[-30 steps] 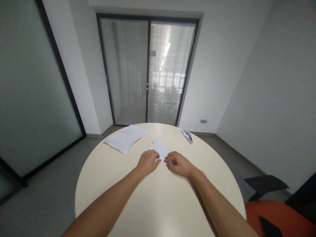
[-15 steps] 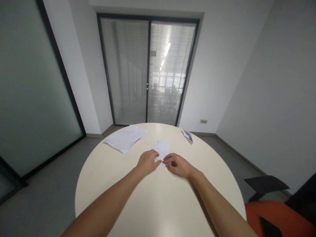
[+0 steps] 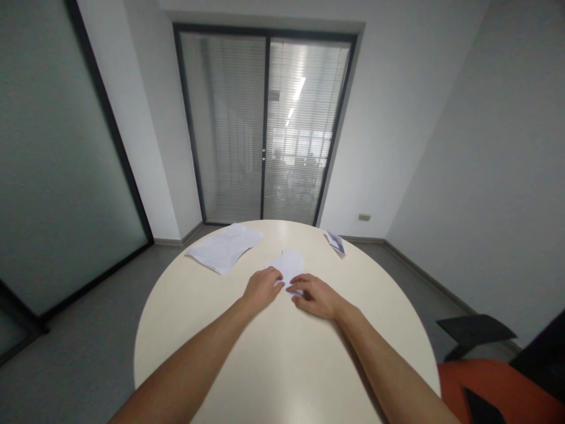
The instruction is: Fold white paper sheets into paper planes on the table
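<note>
A small folded piece of white paper (image 3: 291, 262) lies on the table in front of me, partly covered by my fingers. At its left edge, my left hand (image 3: 263, 287) has thumb and fingers close together with the paper's edge between them. My right hand (image 3: 318, 296) rests at the paper's lower right, fingers stretched over it and the thumb apart. The paper's near edge is partly hidden under both hands.
A larger creased white sheet (image 3: 225, 247) lies at the far left of the round table (image 3: 265, 377). A folded printed paper (image 3: 335, 242) is near the far right edge. An orange chair (image 3: 485, 388) stands at the right.
My left thumb has drawn back from the paper's near edge towards the fingers. My right fingers have shifted slightly left, and the right thumb has moved further from them.
</note>
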The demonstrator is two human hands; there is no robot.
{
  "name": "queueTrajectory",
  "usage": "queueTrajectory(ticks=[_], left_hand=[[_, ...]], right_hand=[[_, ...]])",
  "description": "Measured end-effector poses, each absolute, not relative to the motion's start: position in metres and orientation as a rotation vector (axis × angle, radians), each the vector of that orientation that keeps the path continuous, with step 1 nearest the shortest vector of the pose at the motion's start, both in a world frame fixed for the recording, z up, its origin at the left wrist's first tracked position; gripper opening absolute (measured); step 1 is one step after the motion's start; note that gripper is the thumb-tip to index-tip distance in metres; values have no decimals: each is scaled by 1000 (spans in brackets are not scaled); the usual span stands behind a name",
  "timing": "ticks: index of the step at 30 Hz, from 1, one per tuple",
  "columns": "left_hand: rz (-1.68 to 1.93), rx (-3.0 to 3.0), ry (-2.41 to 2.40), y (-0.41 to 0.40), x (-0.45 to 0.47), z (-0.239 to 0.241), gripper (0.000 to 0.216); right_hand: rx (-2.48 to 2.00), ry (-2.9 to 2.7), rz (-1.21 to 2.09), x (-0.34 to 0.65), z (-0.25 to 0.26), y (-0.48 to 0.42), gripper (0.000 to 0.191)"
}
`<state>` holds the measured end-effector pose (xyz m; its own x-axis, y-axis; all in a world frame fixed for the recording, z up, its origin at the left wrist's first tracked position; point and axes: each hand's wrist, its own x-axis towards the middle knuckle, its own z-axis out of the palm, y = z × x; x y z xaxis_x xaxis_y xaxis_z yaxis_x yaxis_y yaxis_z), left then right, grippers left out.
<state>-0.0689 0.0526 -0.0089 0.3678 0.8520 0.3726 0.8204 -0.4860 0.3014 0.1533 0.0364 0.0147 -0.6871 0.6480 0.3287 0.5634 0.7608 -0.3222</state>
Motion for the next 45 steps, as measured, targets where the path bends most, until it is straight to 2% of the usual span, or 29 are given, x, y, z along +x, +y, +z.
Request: queueTrajectory(ticks=[14, 33, 45], left_hand=[[899, 2482, 1512, 56, -71, -10, 15], [870, 2464, 1544, 56, -72, -10, 15], [849, 2490, 1439, 59, -76, -11, 20]], right_hand=[[-890, -2654, 45, 142, 19, 32, 34], [-825, -2618, 54, 140, 22, 36, 15], [-843, -2658, 53, 143, 18, 36, 20]])
